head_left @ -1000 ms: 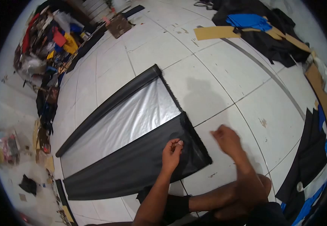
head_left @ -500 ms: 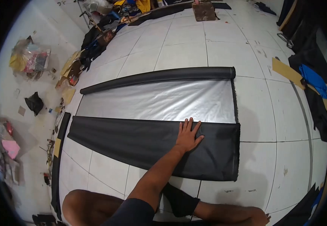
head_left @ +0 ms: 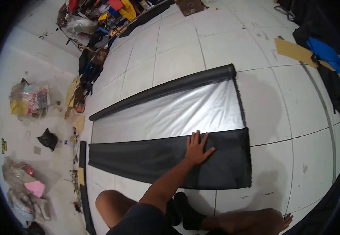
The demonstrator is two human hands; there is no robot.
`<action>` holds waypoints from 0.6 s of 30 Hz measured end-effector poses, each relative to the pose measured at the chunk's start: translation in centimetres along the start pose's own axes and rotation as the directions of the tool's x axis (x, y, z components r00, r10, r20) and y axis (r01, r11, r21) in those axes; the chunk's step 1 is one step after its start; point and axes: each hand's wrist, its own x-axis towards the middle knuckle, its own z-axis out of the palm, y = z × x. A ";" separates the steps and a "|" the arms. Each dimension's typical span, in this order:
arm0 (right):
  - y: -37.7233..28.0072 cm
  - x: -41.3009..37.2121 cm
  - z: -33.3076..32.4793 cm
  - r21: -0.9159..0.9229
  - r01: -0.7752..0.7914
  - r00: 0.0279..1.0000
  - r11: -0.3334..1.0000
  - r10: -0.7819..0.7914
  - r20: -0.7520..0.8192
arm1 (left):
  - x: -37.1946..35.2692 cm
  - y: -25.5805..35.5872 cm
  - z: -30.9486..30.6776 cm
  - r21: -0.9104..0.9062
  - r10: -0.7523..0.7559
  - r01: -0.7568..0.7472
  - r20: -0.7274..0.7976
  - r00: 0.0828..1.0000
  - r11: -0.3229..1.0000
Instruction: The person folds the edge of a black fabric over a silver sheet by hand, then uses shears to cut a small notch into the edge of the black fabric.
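Observation:
My left hand (head_left: 197, 151) lies palm down with fingers spread on the folded-over black part of a sheet of fabric (head_left: 146, 154), its fingertips near the fold edge. Beyond that edge shows the fabric's shiny silver side (head_left: 170, 111), lightly wrinkled. The far end is wound into a long black roll (head_left: 162, 89). A frayed edge runs down the fabric's right side. At the lower right, my right hand (head_left: 288, 222) is partly hidden beside my bent knee, its visible fingers stretched out and holding nothing I can see.
White floor tiles (head_left: 271, 98) surround the fabric. A narrow black strip (head_left: 84, 188) lies along the left wall. Plastic-wrapped bundles (head_left: 29, 100) show at left. Piled cloth and bags (head_left: 99, 23) stand at upper left. Cardboard (head_left: 295, 53) and a blue cloth (head_left: 324, 54) are at right.
The view has tilted, so the fabric appears slanted, its left end lower. My left hand stays flat at about the same spot on the fabric. More of my right hand's fingers show.

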 end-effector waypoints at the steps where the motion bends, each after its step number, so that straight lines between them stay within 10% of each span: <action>1: -0.1 0.1 -0.8 -0.018 0.016 1.000 1.000 -0.016 0.005 | 0.0 -0.1 -0.8 -0.014 0.002 -0.002 0.029 1.000 1.000; 5: 3.4 -0.9 1.7 0.054 0.053 0.970 0.997 -0.064 0.233 | 1.8 -1.6 -5.1 -0.075 0.107 -0.091 0.237 0.966 0.993; 12: 1.7 0.2 -0.7 -0.136 0.315 0.942 0.939 -0.327 -0.079 | 5.5 -11.0 -17.3 0.010 0.220 -0.233 0.297 0.929 0.972; 15: -0.2 0.7 -2.9 -0.727 0.318 0.782 0.608 -0.602 -0.161 | 5.7 -19.0 -23.6 0.065 0.200 -0.224 0.265 0.943 0.972; 18: 10.4 -1.3 10.4 -0.415 0.672 0.660 0.613 -0.750 -0.040 | 3.3 -30.2 -30.8 0.083 0.056 -0.078 0.240 0.969 0.994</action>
